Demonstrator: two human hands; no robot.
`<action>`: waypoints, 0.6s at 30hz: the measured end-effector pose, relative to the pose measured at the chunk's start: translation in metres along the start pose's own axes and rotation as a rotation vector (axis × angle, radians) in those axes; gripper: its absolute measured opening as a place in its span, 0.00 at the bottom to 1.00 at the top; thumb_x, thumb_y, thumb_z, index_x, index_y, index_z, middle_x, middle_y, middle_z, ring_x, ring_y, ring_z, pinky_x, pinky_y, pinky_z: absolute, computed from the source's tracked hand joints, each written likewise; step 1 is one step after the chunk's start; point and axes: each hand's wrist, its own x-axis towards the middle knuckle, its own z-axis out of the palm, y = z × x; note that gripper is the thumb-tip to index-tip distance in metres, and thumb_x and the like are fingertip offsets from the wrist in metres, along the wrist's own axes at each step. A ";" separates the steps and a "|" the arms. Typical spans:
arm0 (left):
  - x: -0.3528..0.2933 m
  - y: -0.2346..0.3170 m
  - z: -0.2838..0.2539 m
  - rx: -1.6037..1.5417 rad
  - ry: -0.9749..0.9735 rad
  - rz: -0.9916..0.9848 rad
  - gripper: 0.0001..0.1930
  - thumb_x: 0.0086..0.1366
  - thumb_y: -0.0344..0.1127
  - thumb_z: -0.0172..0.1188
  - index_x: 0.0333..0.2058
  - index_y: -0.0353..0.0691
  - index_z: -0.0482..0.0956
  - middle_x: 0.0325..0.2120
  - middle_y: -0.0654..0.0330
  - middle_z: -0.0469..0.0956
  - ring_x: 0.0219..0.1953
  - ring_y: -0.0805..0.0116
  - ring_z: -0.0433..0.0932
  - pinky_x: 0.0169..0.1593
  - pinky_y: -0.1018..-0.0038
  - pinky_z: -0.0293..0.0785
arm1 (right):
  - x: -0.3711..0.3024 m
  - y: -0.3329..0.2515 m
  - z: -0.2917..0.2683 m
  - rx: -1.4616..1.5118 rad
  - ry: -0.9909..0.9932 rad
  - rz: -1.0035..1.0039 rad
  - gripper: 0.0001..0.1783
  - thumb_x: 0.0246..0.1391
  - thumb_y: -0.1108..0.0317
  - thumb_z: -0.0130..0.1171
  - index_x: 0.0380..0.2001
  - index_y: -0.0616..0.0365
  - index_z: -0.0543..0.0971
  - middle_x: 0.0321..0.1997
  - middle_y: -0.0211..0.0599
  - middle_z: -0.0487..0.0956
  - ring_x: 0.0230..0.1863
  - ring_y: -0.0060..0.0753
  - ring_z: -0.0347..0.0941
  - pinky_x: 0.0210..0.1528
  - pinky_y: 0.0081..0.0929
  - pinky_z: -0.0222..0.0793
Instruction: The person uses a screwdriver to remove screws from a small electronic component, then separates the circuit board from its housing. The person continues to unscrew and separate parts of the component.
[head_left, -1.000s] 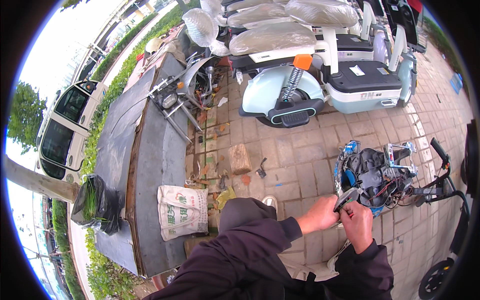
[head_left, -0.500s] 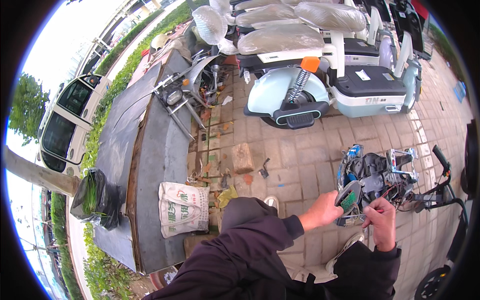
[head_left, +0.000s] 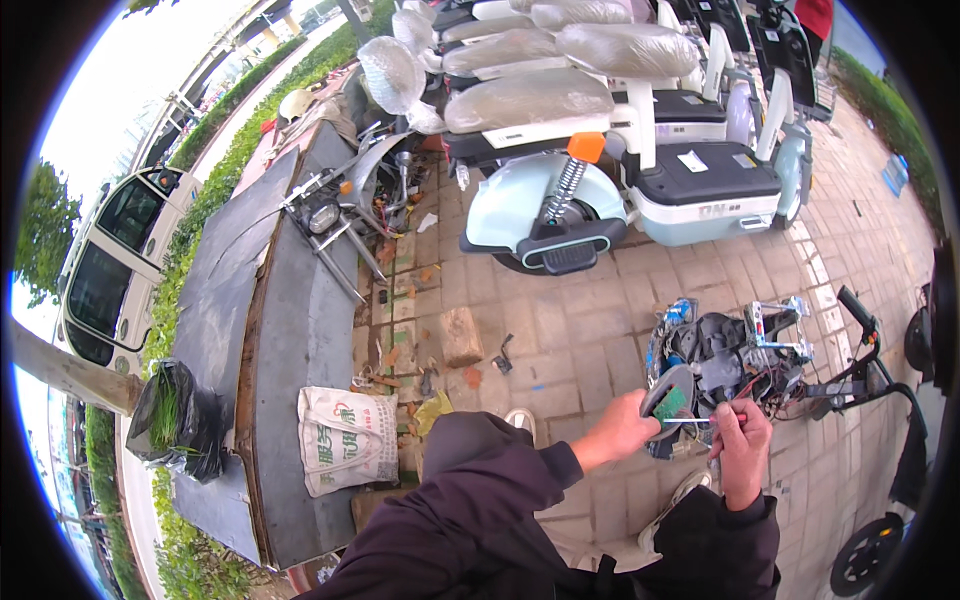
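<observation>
Grey shell fills the person's left hand [head_left: 628,426], its fingers bent closed on the edge of an oval housing [head_left: 656,390], held at the near left side of the wired frame [head_left: 718,372] with its green circuit board [head_left: 673,402] showing. A slim tool [head_left: 688,420], probably a screwdriver, reaches its pale shaft across the board's near end; whether it touches cannot be told. Nearer than the frame, the right hand [head_left: 742,450] curls its fingers tight on the handle.

Working well here calls for a left grip kept to the rim, out of the tip's path, and light, controlled pressure from the right, since a slip could scratch the board.

Far left of the frame stands a white van [head_left: 105,270]; less far left are a black plastic bag [head_left: 200,425] of green stalks, a grey sheet-topped platform [head_left: 300,340] and a pale sack [head_left: 350,440]. A brick [head_left: 461,336] sits nearer the frame's left, on block paving [head_left: 590,330] whose joints could swallow small screws. Pale-blue scooters [head_left: 700,190] line up beyond the frame; a handlebar [head_left: 856,312] rises to its right.
</observation>
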 end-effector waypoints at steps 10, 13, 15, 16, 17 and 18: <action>0.005 -0.004 0.000 -0.070 0.033 -0.029 0.16 0.62 0.29 0.63 0.48 0.31 0.81 0.31 0.67 0.80 0.31 0.79 0.74 0.35 0.75 0.73 | -0.011 0.009 0.006 -0.229 0.106 -0.194 0.07 0.60 0.75 0.71 0.39 0.64 0.83 0.31 0.31 0.84 0.31 0.17 0.79 0.34 0.20 0.75; 0.003 0.007 -0.002 -0.081 0.019 -0.032 0.17 0.61 0.28 0.63 0.49 0.30 0.81 0.31 0.66 0.80 0.30 0.79 0.75 0.33 0.75 0.73 | -0.010 0.006 0.010 -0.288 0.077 -0.252 0.07 0.64 0.73 0.70 0.41 0.64 0.82 0.29 0.26 0.81 0.28 0.12 0.73 0.31 0.17 0.69; 0.003 0.010 -0.002 -0.083 0.011 -0.073 0.18 0.61 0.28 0.63 0.50 0.29 0.81 0.31 0.66 0.80 0.29 0.79 0.75 0.32 0.75 0.72 | -0.009 0.003 0.012 -0.329 0.092 -0.272 0.07 0.60 0.75 0.72 0.38 0.64 0.83 0.30 0.32 0.84 0.29 0.18 0.80 0.32 0.20 0.74; 0.003 0.010 -0.003 -0.080 0.009 -0.072 0.18 0.60 0.28 0.63 0.49 0.29 0.81 0.30 0.66 0.80 0.28 0.79 0.75 0.32 0.75 0.72 | -0.009 0.003 0.012 -0.314 0.091 -0.269 0.07 0.60 0.75 0.72 0.38 0.64 0.83 0.30 0.32 0.84 0.29 0.19 0.80 0.32 0.20 0.74; 0.004 0.008 -0.003 -0.077 0.008 -0.070 0.18 0.60 0.28 0.63 0.49 0.30 0.81 0.30 0.66 0.80 0.28 0.79 0.74 0.32 0.74 0.72 | -0.009 0.002 0.013 -0.302 0.093 -0.264 0.07 0.60 0.75 0.72 0.38 0.64 0.83 0.30 0.32 0.84 0.29 0.19 0.80 0.32 0.21 0.75; 0.004 0.006 -0.002 -0.060 0.014 -0.067 0.18 0.60 0.28 0.63 0.49 0.30 0.81 0.30 0.66 0.80 0.28 0.79 0.74 0.32 0.74 0.72 | -0.010 0.003 0.013 -0.293 0.097 -0.246 0.07 0.60 0.75 0.72 0.38 0.64 0.83 0.30 0.32 0.84 0.29 0.19 0.81 0.32 0.21 0.75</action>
